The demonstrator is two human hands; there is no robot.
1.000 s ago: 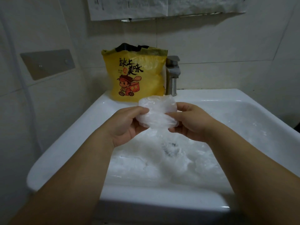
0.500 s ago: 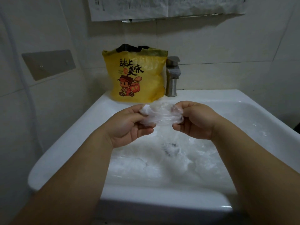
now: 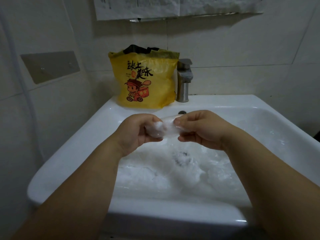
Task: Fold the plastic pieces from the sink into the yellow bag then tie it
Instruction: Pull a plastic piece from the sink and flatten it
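A clear, crumpled plastic piece is bunched small between both hands above the white sink. My left hand grips its left end with curled fingers. My right hand pinches the right end. More clear plastic pieces lie in the basin around the drain. The yellow bag with a cartoon print stands upright on the sink's back ledge, its top open with something black showing inside.
A metal tap stands just right of the bag. A grey plate is fixed to the tiled wall on the left. Papers hang on the wall above.
The plastic piece has been squeezed from a wide loose sheet into a small tight wad. Both hands have closed in on it and dropped slightly.
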